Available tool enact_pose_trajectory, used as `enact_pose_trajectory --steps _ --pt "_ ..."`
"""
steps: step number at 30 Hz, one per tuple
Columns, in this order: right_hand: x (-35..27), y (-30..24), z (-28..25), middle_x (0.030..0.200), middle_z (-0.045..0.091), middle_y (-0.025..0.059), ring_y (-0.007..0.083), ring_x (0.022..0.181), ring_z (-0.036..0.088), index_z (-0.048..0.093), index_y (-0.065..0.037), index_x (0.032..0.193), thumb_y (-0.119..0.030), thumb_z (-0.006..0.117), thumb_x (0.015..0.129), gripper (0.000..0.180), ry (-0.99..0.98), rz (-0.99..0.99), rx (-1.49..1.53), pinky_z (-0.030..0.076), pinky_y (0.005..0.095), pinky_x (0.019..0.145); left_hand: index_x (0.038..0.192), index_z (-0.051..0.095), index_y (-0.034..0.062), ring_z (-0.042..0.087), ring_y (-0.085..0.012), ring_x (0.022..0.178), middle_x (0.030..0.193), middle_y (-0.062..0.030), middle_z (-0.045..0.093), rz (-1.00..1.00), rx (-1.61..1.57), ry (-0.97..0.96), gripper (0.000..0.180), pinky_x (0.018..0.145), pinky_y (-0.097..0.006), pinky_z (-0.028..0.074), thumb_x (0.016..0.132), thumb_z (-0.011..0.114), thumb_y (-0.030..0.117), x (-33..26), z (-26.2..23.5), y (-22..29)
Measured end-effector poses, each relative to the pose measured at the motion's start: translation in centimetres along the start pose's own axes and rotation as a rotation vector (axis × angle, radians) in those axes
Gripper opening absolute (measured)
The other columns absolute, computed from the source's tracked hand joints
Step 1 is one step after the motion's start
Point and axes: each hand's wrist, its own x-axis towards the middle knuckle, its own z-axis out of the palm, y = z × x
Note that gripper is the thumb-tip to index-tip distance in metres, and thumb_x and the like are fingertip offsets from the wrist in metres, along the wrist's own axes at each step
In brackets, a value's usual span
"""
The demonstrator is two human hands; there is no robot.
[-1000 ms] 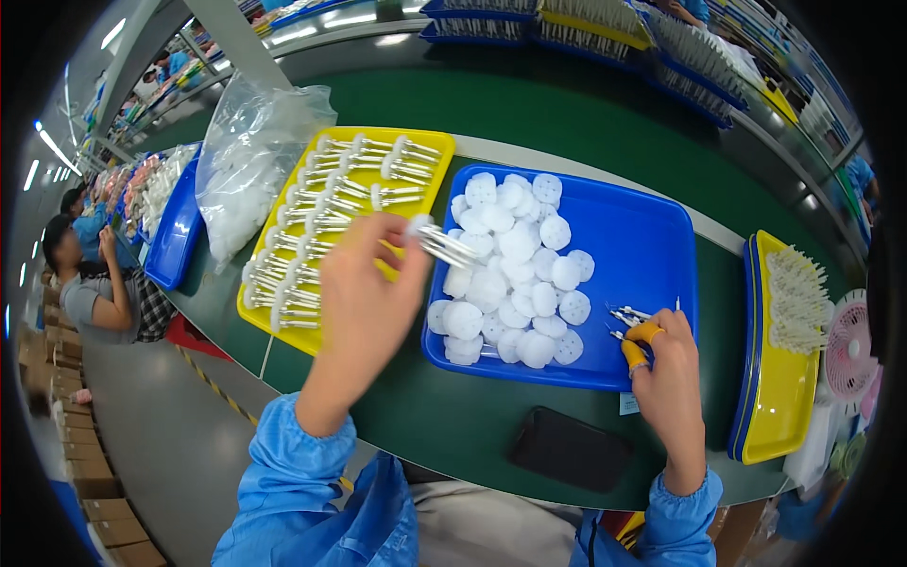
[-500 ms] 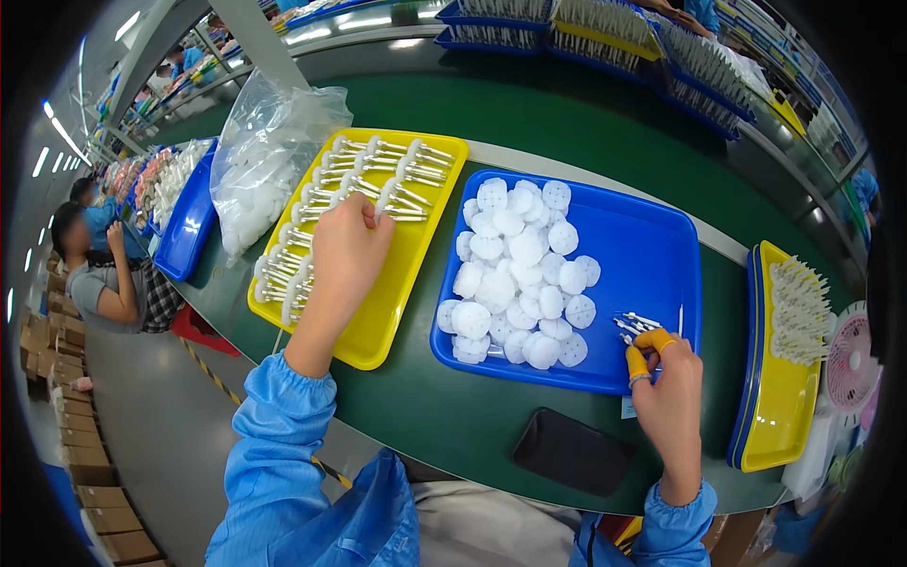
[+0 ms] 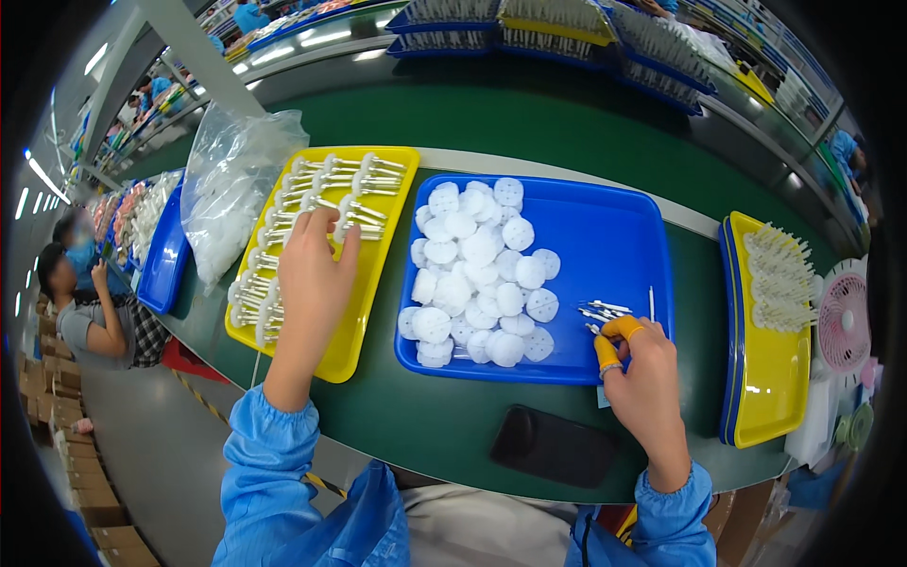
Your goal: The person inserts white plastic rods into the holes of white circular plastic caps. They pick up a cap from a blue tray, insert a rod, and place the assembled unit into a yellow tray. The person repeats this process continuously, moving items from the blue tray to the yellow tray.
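My left hand (image 3: 314,274) is over the yellow tray (image 3: 348,350), thumb and fingertips slightly apart, with nothing seen between them. Rows of small assemblies (image 3: 364,215) lie under and around it, each a white disc with several thin white sticks. At the blue tray's near right, my right hand (image 3: 642,364) wears orange finger covers on thumb and forefinger. Its fingertips are closed on a few thin white sticks (image 3: 605,310) with dark marks. White round perforated discs (image 3: 480,248) are heaped in the left half of the blue tray (image 3: 605,222).
A dark phone (image 3: 553,444) lies near the front edge. A clear bag (image 3: 231,189) of white discs stands at left. Stacked trays (image 3: 767,378) and a pink fan (image 3: 846,307) are at right. Another person (image 3: 94,321) sits at far left.
My left thumb and fingers have parted and drawn back slightly from the assemblies in the yellow tray. My right hand still holds sticks. The whole view has shifted a little.
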Motion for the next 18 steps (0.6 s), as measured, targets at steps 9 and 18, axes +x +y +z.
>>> enact_pose_trajectory --steps 9,18 --pt "0.1 0.2 -0.1 0.096 0.071 0.02 0.0394 0.085 0.064 0.075 0.006 0.115 0.008 0.076 0.086 0.029 -0.003 -0.12 0.147 0.051 0.0463 0.078 0.107 0.072 0.0002 0.067 -0.0329 0.083 0.098 -0.0159 0.067 0.438 -0.054 -0.163 0.026 0.073 -0.042 0.055 0.089 0.086 0.014 -0.7 2.5 10.2" --pt "0.1 -2.0 -1.3 0.091 0.067 0.0153 0.0316 0.08 0.06 0.077 0.003 0.117 0.011 0.078 0.084 0.034 -0.002 -0.17 0.391 0.049 0.0401 0.071 0.111 0.07 -0.002 0.068 -0.0201 0.075 0.089 -0.011 0.067 0.186 -0.492 -0.327 0.024 0.066 -0.033 0.055 0.091 0.082 0.002 -1.5 1.4 12.4"
